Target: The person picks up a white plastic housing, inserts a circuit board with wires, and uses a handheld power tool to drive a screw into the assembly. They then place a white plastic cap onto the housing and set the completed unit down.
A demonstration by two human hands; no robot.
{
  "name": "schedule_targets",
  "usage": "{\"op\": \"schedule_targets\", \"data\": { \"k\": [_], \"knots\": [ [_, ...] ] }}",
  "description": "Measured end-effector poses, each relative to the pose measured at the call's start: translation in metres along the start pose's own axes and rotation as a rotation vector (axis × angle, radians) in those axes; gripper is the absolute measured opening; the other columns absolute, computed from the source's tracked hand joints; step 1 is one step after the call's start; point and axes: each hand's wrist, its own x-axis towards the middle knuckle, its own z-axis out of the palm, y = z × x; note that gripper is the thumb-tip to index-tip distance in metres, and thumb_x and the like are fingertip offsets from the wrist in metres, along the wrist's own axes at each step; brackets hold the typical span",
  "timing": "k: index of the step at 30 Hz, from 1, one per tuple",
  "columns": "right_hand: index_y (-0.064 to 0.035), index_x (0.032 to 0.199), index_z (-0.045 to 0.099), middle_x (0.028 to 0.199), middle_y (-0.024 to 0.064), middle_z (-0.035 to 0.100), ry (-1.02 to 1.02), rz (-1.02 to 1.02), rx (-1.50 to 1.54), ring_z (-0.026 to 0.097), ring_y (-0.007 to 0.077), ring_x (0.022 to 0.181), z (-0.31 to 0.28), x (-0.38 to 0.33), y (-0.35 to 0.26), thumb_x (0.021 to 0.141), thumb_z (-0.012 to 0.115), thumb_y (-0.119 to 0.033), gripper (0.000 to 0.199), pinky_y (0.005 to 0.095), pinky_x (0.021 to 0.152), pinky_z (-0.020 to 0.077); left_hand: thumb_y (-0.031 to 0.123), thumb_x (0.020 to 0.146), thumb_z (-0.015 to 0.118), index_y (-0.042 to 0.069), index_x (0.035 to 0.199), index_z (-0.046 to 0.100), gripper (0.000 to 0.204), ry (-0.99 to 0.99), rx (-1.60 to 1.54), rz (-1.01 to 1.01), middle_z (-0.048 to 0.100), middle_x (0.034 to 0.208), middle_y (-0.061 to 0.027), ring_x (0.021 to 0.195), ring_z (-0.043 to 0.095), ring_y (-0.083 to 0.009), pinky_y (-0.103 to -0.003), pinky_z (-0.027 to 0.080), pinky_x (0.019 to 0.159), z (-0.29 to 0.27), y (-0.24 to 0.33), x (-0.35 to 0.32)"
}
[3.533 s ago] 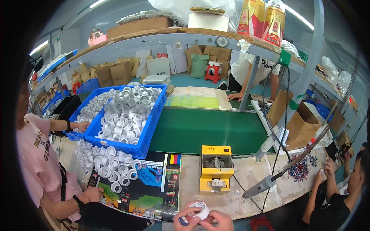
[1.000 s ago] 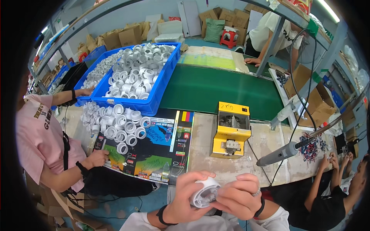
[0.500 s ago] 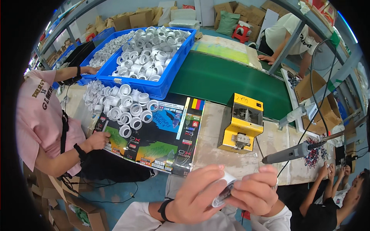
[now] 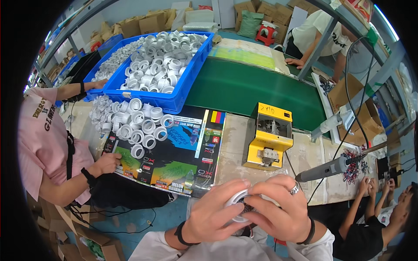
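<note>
Both hands low in the view, over the near edge of the bench; left hand curled round a small white ring, fingers closed on its rim; right hand closed on the same ring from the other side, fingertips meeting the left's over a dark centre; silver band on one right finger, dark bands on both wrists. Ring held just off the bench, below a yellow box machine; grey powered driver hanging on a cable just right of the hands, tip pointing toward them, not touched. On the bench to the left, a printed card sheet with a loose heap of white rings on its far corner; behind that, a blue bin full of the same rings; green belt running behind the bench. At left, a person in pink, one hand on the sheet's edge; at far side, a person in a white top leaning on the belt's end; at lower right, another person's hands by a pile of small coloured wires.
</note>
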Motion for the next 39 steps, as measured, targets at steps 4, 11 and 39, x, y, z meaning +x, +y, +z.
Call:
{"op": "schedule_targets", "data": {
  "k": [4,11,39],
  "knots": [
    [0.0023,0.091,0.062,0.106,0.013,0.061,0.027,0.069,0.071,0.061,0.0311,0.087,0.004,0.001,0.001,0.067,0.075,-0.009,0.03,0.0355,0.064,0.0506,0.007,0.067,0.081,0.002,0.111,0.051,0.053,0.098,-0.117,-0.106,0.052,0.126,-0.0278,0.112,0.056,-0.0409,-0.042,0.049,0.088,0.008,-0.001,-0.01],
    [-0.0004,0.092,0.063,0.104,0.015,0.064,0.01,0.181,-0.012,0.066,0.0255,0.079,0.014,-0.002,0.0,0.063,0.08,-0.008,0.034,0.0279,0.06,0.0504,0.001,0.069,0.077,0.003,0.124,0.043,0.065,0.145,-0.02,-0.155,0.046,0.128,-0.0235,0.116,0.053,-0.0416,-0.045,0.045,0.095,0.025,-0.007,-0.019],
    [0.0017,0.097,0.061,0.112,0.0158,0.061,0.054,0.322,-0.047,0.064,0.0302,0.088,0.027,-0.011,-0.009,0.058,0.072,0.003,0.041,0.0319,0.066,0.0517,-0.006,0.06,0.069,0.005,0.089,0.069,0.03,0.148,0.57,-0.038,0.058,0.109,-0.0282,0.092,0.064,-0.0426,-0.042,0.057,0.078,0.029,-0.007,-0.013]
  ]
}}
